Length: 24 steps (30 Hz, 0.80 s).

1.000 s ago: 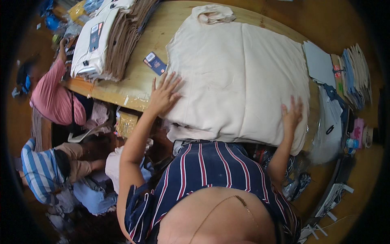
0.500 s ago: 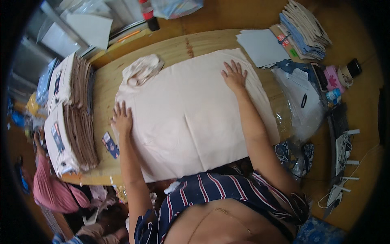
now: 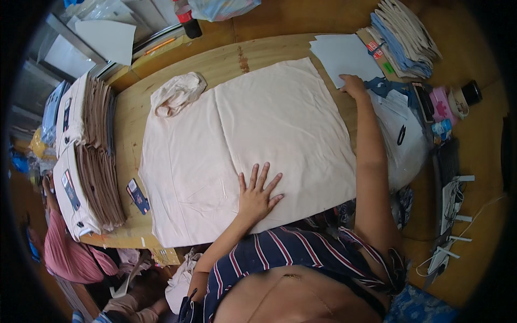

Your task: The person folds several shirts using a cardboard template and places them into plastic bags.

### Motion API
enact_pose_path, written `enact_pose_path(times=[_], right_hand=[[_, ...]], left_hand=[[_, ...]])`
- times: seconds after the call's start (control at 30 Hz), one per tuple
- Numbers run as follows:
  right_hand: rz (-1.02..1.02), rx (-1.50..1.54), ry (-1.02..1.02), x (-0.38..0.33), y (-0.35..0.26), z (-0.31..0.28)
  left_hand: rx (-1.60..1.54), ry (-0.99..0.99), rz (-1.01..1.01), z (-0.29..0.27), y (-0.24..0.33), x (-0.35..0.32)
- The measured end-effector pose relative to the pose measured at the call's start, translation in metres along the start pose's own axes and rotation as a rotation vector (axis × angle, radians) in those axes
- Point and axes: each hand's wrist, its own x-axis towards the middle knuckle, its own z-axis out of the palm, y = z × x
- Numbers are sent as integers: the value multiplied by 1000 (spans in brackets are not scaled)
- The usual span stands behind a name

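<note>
A cream cloth garment (image 3: 291, 124) lies spread over the wooden table, a long crease running down it. At its far left is a bunched-up part (image 3: 180, 92) of the same pale cloth. My left hand (image 3: 257, 198) rests flat on the near part of the cloth, fingers spread. Off the cloth's right side, my right hand (image 3: 354, 86) has its fingers closed at the near corner of a stack of white sheets (image 3: 350, 56). A dark tag (image 3: 138, 196) lies just left of the cloth.
Folded garments with tags (image 3: 81, 183) stand in two piles along the left. Folded clothes (image 3: 406, 40) sit at the far right, above a plastic bag (image 3: 401, 156) and a phone (image 3: 423, 102). A bottle (image 3: 187, 20) stands at the back. Another person (image 3: 75, 242) is at lower left.
My left hand has moved right from the cloth's left edge to its near middle. My right hand has left the cloth and gone right to the white sheets. The cloth now shows a long crease.
</note>
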Motion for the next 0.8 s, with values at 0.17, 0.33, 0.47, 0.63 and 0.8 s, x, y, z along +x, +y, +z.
enact_pose_path(times=[0.17,0.33,0.47,0.63,0.8], right_hand=[[-28,-298,487,-4,-7,-31],[-898,-75,801,-159,-185,-122],[-1467,243,448,-247,-300,-131],[-803,581,937,-204,-271,-77],[-330,1162,-465,-220,-287,42]], left_hand=[[10,43,36,7,-2,-4],[-311,731,-164,-44,-9,-11],[-361,938,-231,-110,-44,-40],[-881,836,-616,-143,-82,-105],[-797,674,-897,-102,-158,-148]])
